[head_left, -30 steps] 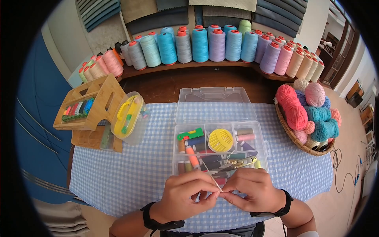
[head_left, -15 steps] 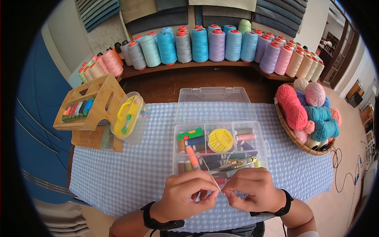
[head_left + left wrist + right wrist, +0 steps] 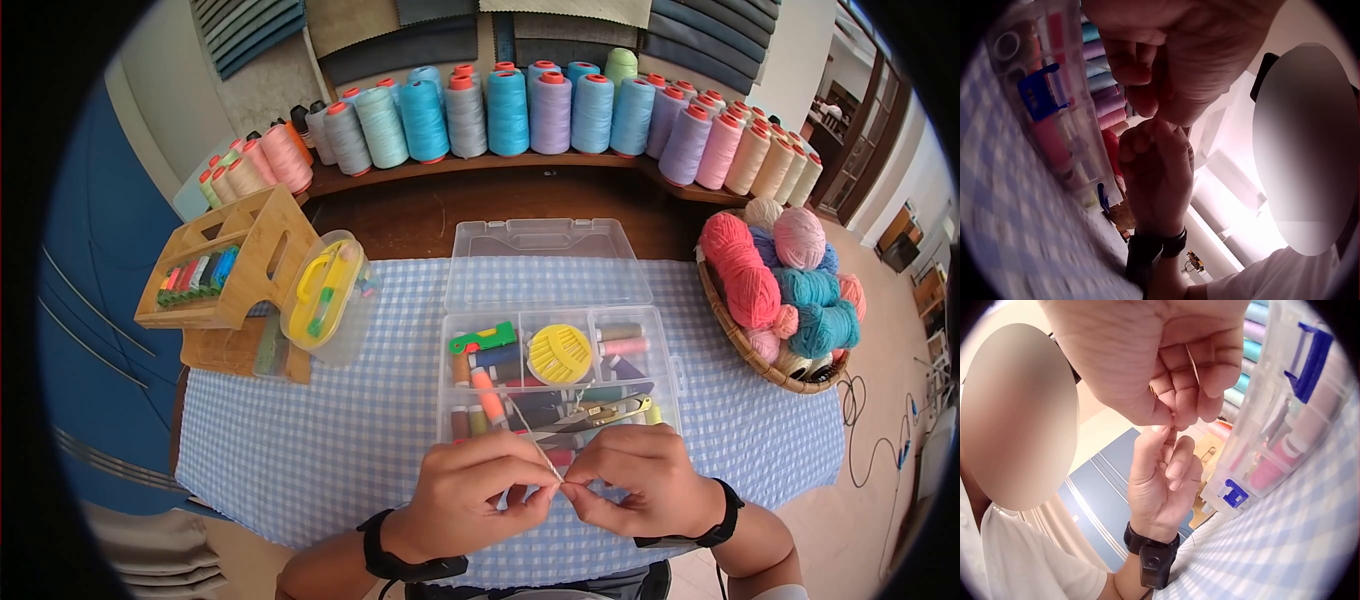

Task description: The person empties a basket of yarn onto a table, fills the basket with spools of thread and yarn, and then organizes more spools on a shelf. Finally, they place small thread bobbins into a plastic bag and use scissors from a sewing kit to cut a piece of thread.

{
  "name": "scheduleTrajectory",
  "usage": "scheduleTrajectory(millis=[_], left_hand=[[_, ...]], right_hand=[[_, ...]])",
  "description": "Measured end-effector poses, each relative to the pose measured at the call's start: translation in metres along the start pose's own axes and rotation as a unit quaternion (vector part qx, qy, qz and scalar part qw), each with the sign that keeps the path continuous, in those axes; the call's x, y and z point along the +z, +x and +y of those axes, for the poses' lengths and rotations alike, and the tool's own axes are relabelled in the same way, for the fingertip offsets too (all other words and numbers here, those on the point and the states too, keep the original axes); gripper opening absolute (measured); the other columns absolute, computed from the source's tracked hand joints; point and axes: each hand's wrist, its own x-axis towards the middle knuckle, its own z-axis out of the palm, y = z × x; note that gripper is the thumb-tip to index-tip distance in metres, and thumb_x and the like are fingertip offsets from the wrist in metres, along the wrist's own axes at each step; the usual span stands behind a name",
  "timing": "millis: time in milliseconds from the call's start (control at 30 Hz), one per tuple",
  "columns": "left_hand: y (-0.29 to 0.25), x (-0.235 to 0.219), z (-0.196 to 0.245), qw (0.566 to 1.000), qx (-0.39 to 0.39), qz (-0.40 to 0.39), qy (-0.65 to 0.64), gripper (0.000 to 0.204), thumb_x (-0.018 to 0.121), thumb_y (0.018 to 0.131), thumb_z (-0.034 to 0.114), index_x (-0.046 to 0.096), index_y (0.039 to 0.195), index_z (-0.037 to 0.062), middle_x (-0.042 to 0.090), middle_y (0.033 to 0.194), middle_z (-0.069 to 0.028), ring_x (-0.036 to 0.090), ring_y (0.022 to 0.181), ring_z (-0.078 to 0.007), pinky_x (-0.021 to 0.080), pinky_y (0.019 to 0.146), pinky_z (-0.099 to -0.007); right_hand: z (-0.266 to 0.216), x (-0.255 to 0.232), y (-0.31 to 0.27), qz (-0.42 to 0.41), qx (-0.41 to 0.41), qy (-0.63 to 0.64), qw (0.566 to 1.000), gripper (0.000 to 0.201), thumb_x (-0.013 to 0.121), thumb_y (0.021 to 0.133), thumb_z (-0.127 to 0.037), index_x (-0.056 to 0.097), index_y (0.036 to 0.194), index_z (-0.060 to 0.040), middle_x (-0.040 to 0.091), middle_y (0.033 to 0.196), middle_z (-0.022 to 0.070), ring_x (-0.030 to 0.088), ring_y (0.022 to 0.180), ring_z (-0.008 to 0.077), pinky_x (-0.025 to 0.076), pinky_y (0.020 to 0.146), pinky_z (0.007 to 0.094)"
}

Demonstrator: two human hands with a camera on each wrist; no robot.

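Observation:
In the head view, a thin whitish twisted cord [image 3: 535, 446] slants down from the sewing box to the fingertips of both hands. The left hand [image 3: 480, 495] pinches its lower end between thumb and forefinger. Against it, fingertips meeting, the right hand [image 3: 645, 482] pinches at the same spot. What lies between the tips is too small to tell. Just beyond the hands stands the clear sewing box [image 3: 672, 400], lid open, holding thread spools, scissors [image 3: 625, 408], a yellow needle disc [image 3: 559, 355] and a green tool [image 3: 482, 338].
A wooden rack [image 3: 270, 262] and a yellow-lidded container [image 3: 322, 295] stand at the left. At the right is a wicker basket [image 3: 735, 333] of yarn balls. Thread cones [image 3: 507, 115] line the raised shelf behind. A blue checked cloth [image 3: 310, 440] covers the table.
The fingertips parted slightly half a second ago and are now together again. Otherwise the hands and the cord have hardly moved.

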Motion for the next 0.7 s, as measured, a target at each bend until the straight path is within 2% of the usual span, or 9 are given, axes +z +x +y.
scheduleTrajectory(millis=[67,133,167,367,433,700], left_hand=[[0.0005,0.0001,-0.0002,1.0,0.001,-0.002,0.004,0.015,0.081,0.074,-0.001,0.073,0.086,0.0062,0.07,0.088,-0.0004,0.062,0.059,-0.0077,0.046,0.045,-0.0217],[0.0009,0.0003,-0.0019,1.0,0.019,-0.008,0.006,0.016,0.081,0.073,-0.003,0.073,0.085,0.0036,0.071,0.086,-0.0035,0.061,0.058,-0.0057,0.047,0.045,-0.0187],[0.0009,0.0001,-0.0018,1.0,0.019,-0.008,0.006,0.016,0.081,0.073,-0.003,0.073,0.085,0.0036,0.071,0.086,-0.0035,0.061,0.058,-0.0057,0.047,0.045,-0.0187],[0.0017,0.0002,-0.0004,1.0,0.013,-0.021,0.002,0.017,0.081,0.072,-0.003,0.073,0.085,0.0041,0.07,0.086,-0.0026,0.062,0.058,-0.0058,0.047,0.045,-0.019],[0.0024,-0.0001,0.0007,0.999,0.011,-0.033,0.007,0.017,0.081,0.072,-0.002,0.073,0.085,0.0043,0.07,0.086,-0.002,0.062,0.058,-0.0062,0.047,0.045,-0.0191],[0.0024,0.0022,0.0024,0.999,0.005,-0.039,0.0,0.016,0.078,0.073,-0.003,0.069,0.084,0.0045,0.068,0.087,-0.0014,0.061,0.056,-0.0074,0.047,0.046,-0.0208]], right_hand=[[0.0006,0.0007,0.0003,0.0,-0.007,0.0,1.0,0.013,0.079,0.075,-0.003,0.07,0.085,-0.003,0.067,0.075,0.0085,0.067,0.063,0.0232,0.052,0.055,0.0315],[0.0019,0.0035,0.0003,0.033,-0.021,0.01,0.999,0.012,0.076,0.076,-0.004,0.067,0.084,-0.006,0.06,0.069,0.0057,0.059,0.055,0.0235,0.048,0.05,0.0336],[0.0021,0.0035,0.0001,0.033,-0.021,0.01,0.999,0.012,0.076,0.076,-0.004,0.067,0.084,-0.006,0.06,0.069,0.0057,0.059,0.055,0.0235,0.048,0.05,0.0336],[-0.0001,0.0027,-0.0003,0.052,-0.018,-0.002,0.998,0.011,0.077,0.072,-0.005,0.07,0.081,-0.0082,0.063,0.068,0.0048,0.061,0.055,0.0228,0.049,0.05,0.0312],[-0.0032,-0.0005,-0.0014,0.03,0.002,-0.016,0.999,0.012,0.077,0.07,-0.002,0.074,0.082,-0.006,0.068,0.071,0.0064,0.069,0.063,0.0225,0.053,0.056,0.0298],[-0.0062,-0.0012,-0.0041,0.033,0.045,-0.008,0.998,0.012,0.078,0.071,-0.001,0.074,0.081,-0.0057,0.069,0.073,0.0067,0.07,0.064,0.0217,0.053,0.057,0.029]])
